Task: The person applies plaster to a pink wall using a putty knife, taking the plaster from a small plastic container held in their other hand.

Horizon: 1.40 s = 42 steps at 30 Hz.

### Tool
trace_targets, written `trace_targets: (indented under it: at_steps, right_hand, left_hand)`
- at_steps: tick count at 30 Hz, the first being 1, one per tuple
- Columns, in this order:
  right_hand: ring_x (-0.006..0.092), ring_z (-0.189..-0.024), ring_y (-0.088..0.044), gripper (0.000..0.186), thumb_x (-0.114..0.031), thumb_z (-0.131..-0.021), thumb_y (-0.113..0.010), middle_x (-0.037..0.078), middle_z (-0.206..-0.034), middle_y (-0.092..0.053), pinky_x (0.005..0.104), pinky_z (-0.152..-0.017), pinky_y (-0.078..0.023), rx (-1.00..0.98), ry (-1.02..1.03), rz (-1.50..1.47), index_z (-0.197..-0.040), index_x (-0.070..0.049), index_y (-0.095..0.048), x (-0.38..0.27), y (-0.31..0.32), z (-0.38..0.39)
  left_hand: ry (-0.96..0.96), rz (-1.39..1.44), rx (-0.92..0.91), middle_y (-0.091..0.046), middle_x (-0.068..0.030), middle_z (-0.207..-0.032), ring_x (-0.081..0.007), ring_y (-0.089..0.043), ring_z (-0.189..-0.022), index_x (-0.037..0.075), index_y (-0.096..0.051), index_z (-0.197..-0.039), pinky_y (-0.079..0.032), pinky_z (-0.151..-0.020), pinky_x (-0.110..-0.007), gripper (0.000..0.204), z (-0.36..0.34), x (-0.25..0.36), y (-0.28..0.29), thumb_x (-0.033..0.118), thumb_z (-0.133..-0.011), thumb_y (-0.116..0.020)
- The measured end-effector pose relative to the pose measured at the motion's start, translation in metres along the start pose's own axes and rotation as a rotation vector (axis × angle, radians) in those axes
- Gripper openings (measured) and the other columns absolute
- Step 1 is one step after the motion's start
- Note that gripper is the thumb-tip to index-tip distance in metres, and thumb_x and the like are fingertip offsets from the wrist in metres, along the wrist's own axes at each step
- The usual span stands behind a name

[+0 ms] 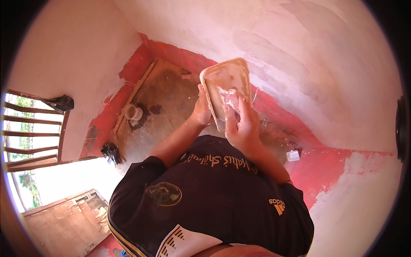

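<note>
In front of my chest my left hand (203,108) grips the left rim of a shallow, rectangular, brownish tray (214,79). Its thumb shows along the edge; the fingers behind are hidden. My right hand (243,123) reaches over the tray's near right part, fingers pointing inward and closed around something I cannot make out. White paste (230,91) clings to a pinkish patch at the fingertips. Smears of pale paste coat the inside of the tray.
Pale walls (308,55) with a red lower band (132,64) meet in a corner ahead. On the stained floor stand a whitish bucket (133,113) and a black plastic bag (111,152). A small white container (293,155) sits at right. A barred window (34,128) opens at left, above a wooden panel (64,227).
</note>
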State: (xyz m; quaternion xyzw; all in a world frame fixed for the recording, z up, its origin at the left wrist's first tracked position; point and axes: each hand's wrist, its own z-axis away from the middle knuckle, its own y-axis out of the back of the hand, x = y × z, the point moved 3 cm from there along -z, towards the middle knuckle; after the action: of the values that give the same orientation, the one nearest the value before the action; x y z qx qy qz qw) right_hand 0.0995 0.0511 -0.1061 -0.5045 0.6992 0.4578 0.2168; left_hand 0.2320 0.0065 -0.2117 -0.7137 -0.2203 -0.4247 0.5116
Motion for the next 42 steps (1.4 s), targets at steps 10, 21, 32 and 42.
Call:
trace_targets:
  at_steps: [10, 21, 32, 42]
  right_hand:
    - [0.0352, -0.097, -0.069, 0.035, -0.006, -0.095, -0.06, 0.022, -0.11, -0.068, 0.0382, -0.086, -0.054, 0.228, -0.224, -0.01, -0.127, 0.007, -0.056, 0.061, 0.046, -0.053]
    - [0.0378, -0.101, -0.07, 0.036, -0.004, -0.093, -0.058, 0.026, -0.11, -0.069, 0.0398, -0.087, -0.055, 0.366, -0.257, 0.248, -0.127, 0.007, -0.057, 0.067, 0.025, -0.113]
    - [0.0417, -0.093, -0.069, 0.038, -0.01, -0.092, -0.057, 0.025, -0.104, -0.07, 0.044, -0.08, -0.055, 0.369, -0.297, 0.358, -0.128, 0.003, -0.058, 0.068, -0.035, -0.161]
    - [0.0404, -0.087, -0.068, 0.038, -0.006, -0.089, -0.057, 0.024, -0.097, -0.069, 0.0431, -0.076, -0.054, 0.206, -0.289, 0.418, -0.126, 0.003, -0.059, 0.048, -0.088, -0.162]
  left_hand:
    - [-0.009, 0.311, 0.111, -0.043, -0.0136, -0.149, -0.029, -0.047, -0.135, 0.007, -0.022, -0.156, -0.041, -0.111, -0.048, 0.092, -0.051, 0.0, -0.004, 0.076, -0.095, -0.021]
    - [0.124, 0.374, 0.01, -0.041, -0.0132, -0.151, -0.0282, -0.044, -0.137, 0.007, -0.023, -0.156, -0.04, -0.113, -0.047, 0.089, -0.125, 0.026, 0.024, 0.074, -0.096, -0.022]
    - [0.345, 0.411, 0.001, -0.046, -0.0129, -0.147, -0.0286, -0.048, -0.134, 0.008, -0.03, -0.153, -0.042, -0.112, -0.046, 0.086, -0.143, 0.059, 0.073, 0.073, -0.097, -0.022]
    - [0.358, 0.453, -0.076, -0.042, -0.011, -0.152, -0.0279, -0.045, -0.137, 0.013, -0.027, -0.156, -0.041, -0.113, -0.046, 0.094, -0.131, 0.071, 0.109, 0.082, -0.092, -0.016]
